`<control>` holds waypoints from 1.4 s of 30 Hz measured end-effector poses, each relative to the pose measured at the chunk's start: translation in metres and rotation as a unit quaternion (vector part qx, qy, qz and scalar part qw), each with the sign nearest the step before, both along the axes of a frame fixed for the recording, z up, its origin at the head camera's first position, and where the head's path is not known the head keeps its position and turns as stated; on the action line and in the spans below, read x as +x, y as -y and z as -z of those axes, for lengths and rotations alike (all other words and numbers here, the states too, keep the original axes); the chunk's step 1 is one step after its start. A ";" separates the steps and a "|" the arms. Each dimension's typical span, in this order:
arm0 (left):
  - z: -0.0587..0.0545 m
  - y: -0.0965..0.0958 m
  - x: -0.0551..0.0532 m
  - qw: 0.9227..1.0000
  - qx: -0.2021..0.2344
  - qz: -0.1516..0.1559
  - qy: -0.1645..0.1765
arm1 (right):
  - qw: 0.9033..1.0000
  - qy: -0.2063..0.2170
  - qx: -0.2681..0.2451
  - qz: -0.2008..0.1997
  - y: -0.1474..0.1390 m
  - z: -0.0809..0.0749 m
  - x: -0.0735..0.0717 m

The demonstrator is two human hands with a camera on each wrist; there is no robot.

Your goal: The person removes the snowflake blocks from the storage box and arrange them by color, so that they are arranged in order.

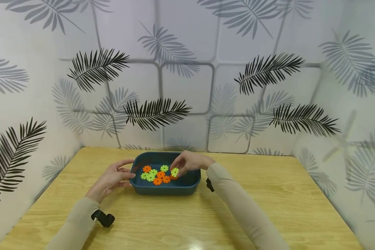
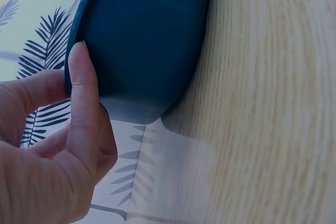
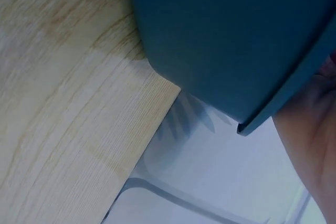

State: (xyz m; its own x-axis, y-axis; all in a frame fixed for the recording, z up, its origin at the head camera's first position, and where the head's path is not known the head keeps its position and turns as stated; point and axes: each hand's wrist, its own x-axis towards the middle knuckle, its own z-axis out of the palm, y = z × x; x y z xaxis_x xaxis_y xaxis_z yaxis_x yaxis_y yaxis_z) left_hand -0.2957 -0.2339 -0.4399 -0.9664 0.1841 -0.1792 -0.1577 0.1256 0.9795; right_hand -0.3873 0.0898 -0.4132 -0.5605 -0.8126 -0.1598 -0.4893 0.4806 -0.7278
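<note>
The dark blue, rectangular, plastic-looking tray with rounded corners (image 1: 164,190) sat ahead of you at twelve o'clock on the pale wood-grain table (image 1: 143,222). On a dial centred on that tray, your bare left hand (image 1: 114,177) was at nine o'clock. Its thumb and fingers were bent, with gaps between them, and held the tray's end wall at the rim. Your bare right hand (image 1: 190,161) reached over the tray from three o'clock, fingers curled downward, thumb and forefinger nearly together. They pinched one flat, yellow-green disc with a notched edge (image 1: 175,172), inside the tray on its three o'clock side. The right wrist view did not show your fingertips; whether the held disc touched those below could not be determined.

Three loose yellow-green notched discs (image 1: 150,177) were bunched at nine o'clock in the tray, and another (image 1: 164,168) lay at twelve. One orange notched disc (image 1: 147,169) lay at ten o'clock. Further orange discs (image 1: 157,181) lay close together from the centre towards seven, and one, partly hidden, at four. Light beige sleeves (image 1: 240,201) covered your forearms, with a black device (image 1: 103,218) at each wrist.
</note>
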 end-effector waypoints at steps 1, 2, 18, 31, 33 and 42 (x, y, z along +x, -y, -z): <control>0.000 0.000 0.000 1.000 0.002 0.001 0.001 | 1.000 0.000 -0.003 0.003 -0.002 -0.001 0.000; 0.001 0.000 0.000 1.000 0.005 0.002 0.003 | 1.000 -0.001 -0.008 0.006 -0.004 -0.001 0.000; -0.001 -0.002 -0.002 1.000 0.013 0.004 0.007 | 0.995 0.018 -0.073 0.070 -0.030 -0.006 0.006; 0.001 -0.002 0.000 1.000 0.012 0.010 0.008 | 0.994 0.030 -0.082 0.067 -0.041 -0.006 0.005; 0.001 -0.002 0.000 1.000 0.016 0.013 0.011 | 0.994 0.030 -0.081 0.067 -0.043 -0.006 0.004; 0.002 0.000 -0.002 1.000 0.017 0.016 0.013 | 0.992 0.035 -0.088 0.087 -0.051 -0.010 0.004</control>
State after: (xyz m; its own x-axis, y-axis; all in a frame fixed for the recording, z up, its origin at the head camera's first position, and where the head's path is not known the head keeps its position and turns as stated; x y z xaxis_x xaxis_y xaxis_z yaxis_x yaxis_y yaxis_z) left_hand -0.2980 -0.2334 -0.4420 -0.9550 0.2210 -0.1978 -0.1803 0.0970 0.9788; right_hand -0.3835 0.1407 -0.4030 -0.6875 -0.7230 -0.0677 -0.3558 0.4167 -0.8365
